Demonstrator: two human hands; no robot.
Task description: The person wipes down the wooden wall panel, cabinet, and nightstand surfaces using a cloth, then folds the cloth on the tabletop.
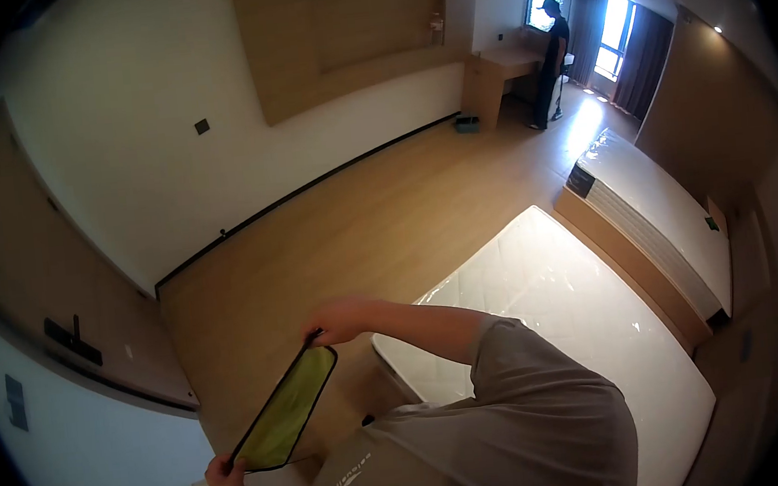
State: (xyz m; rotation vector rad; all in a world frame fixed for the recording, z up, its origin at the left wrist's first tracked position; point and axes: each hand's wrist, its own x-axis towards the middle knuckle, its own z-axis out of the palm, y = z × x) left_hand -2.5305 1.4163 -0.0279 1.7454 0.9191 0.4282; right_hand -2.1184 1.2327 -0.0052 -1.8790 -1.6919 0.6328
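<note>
A yellow-green piece of cloth with black edging is stretched at a slant between my two hands. My right hand grips its upper end, with the arm reaching across from the right. At the lower end, my left hand pinches the black-edged corner. Beside my right arm lies a white mattress with a shiny plastic cover.
Another covered mattress rests on a wooden base at the right. A person in dark clothes and a cap stands near a desk. A green bin sits by the wall. A door is at the left.
</note>
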